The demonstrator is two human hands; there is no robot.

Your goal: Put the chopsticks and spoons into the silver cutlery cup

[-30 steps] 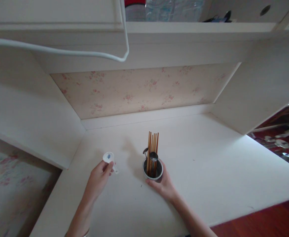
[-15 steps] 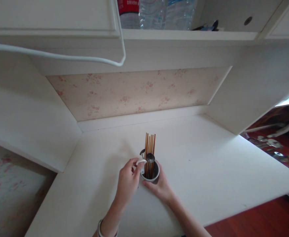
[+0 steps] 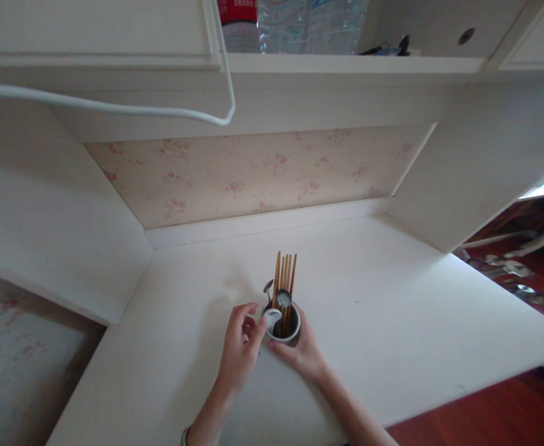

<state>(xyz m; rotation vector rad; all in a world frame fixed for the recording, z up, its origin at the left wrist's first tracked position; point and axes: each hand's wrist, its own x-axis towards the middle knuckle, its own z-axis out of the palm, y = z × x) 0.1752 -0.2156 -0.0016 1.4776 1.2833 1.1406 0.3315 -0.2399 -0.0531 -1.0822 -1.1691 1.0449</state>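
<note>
A small white cup (image 3: 292, 335) stands on the white desk (image 3: 393, 322). It holds several brown chopsticks (image 3: 285, 275), two metal spoons (image 3: 283, 298) and a white ceramic spoon (image 3: 272, 317), whose bowl leans over the cup's left rim. My right hand (image 3: 303, 357) grips the cup from the near right side. My left hand (image 3: 239, 353) is just left of the cup with its fingers spread, the fingertips right beside the white spoon's bowl. I cannot tell whether they still touch it.
The desk sits in a white alcove with a floral back panel (image 3: 253, 173) and side walls. A shelf above carries bottles (image 3: 300, 25), and a white cable (image 3: 114, 108) hangs under it. Red-brown floor (image 3: 508, 409) and metal items (image 3: 508, 269) lie to the right.
My left hand carried the white ceramic spoon from the left over to the cup and set it inside; its fingers have spread apart. My right hand stayed on the cup.
</note>
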